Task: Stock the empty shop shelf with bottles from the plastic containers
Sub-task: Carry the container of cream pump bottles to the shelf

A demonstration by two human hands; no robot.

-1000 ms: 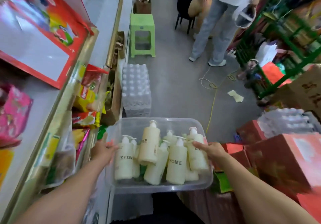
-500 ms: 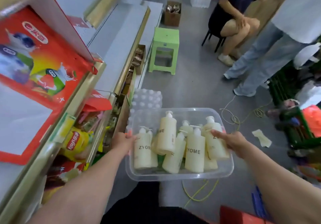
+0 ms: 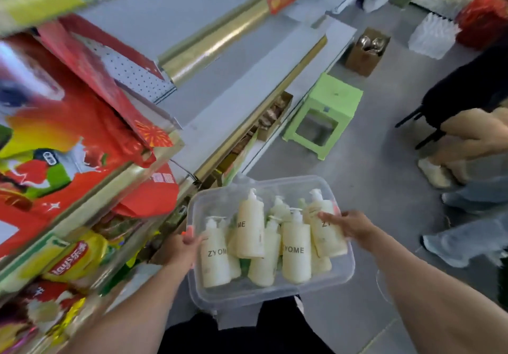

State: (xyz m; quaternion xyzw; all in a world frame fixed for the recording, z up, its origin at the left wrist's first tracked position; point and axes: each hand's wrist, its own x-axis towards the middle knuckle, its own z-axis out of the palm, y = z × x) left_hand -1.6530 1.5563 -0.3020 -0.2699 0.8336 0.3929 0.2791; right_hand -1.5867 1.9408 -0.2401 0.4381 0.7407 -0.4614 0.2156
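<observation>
Left hand [image 3: 187, 246] grips the left rim of the clear plastic container [image 3: 347, 272], thumb hooked over the edge, just beside the stocked shelf of red boxes [image 3: 68, 139] and snack packets [image 3: 73, 260]. Cream pump bottles [image 3: 215, 257] marked ZYOME lie jumbled inside, none yet taken out. Right hand [image 3: 349, 226] holds the opposite rim, its fingers reaching over the edge onto one bottle.

Over the last second the view has swung up and left, from the aisle floor to the shelving. The wrapped water pack that lay below the container is out of sight, and bare grey shelf boards [image 3: 242, 84] now fill the middle of the view, ahead of the container and above it. The green stool [image 3: 330, 106] and a seated person [image 3: 467, 123] sit further right. I take this as the carry nearing its end — the container likely needs setting down before a hand is free to lift bottles out.
</observation>
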